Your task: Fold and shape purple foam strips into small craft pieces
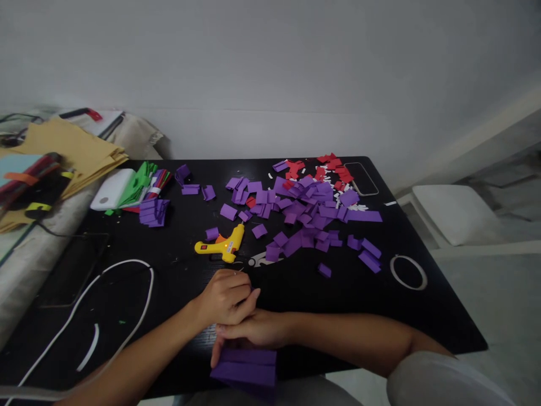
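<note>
Near the table's front edge, my left hand (230, 296) has its fingers curled and pressed together, just above my right hand; what lies inside it is hidden. My right hand (249, 332) holds a folded purple paper piece (249, 366) that hangs by its lower fingers at the edge. The two hands touch. Beyond them lies a yellow glue gun (224, 245), its nozzle pointing away to the right. Scissors (264, 260) lie partly under purple paper. A wide heap of folded purple pieces (310, 206) covers the middle of the table.
Red paper pieces (333, 163) and white scraps lie at the back right, beside a clear-edged case (361, 179). A white ring (408, 272) is at the right. Bundled green strips (137, 186), a white cable (147, 293) and brown envelopes (71, 146) occupy the left.
</note>
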A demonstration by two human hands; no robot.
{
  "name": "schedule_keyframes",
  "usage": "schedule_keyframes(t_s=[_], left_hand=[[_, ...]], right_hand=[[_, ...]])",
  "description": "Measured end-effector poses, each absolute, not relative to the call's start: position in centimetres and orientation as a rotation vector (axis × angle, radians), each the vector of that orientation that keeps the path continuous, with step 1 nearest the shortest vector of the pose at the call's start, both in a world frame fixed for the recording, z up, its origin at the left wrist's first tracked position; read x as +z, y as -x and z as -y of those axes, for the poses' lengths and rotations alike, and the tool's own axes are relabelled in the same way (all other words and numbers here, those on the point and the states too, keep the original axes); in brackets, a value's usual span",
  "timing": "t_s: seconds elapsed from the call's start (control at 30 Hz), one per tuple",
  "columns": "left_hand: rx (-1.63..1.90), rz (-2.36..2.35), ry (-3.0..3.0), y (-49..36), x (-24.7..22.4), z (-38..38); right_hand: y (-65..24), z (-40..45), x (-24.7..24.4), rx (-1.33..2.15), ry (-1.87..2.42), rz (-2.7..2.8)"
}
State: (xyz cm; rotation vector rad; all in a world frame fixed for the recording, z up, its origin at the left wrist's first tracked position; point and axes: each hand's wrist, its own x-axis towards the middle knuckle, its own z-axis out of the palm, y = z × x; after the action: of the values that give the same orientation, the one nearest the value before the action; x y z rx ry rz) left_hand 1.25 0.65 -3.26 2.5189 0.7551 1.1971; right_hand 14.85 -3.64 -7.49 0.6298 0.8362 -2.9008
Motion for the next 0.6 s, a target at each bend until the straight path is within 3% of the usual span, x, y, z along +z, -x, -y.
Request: schedule_keyframes(t_s=[0.6], left_hand=[[1.205,-0.818,-2.653,-1.4,-3.4,-0.4]], right_hand=[[-15.4,3.1,-4.9,-2.903,-0.650,-1.105]])
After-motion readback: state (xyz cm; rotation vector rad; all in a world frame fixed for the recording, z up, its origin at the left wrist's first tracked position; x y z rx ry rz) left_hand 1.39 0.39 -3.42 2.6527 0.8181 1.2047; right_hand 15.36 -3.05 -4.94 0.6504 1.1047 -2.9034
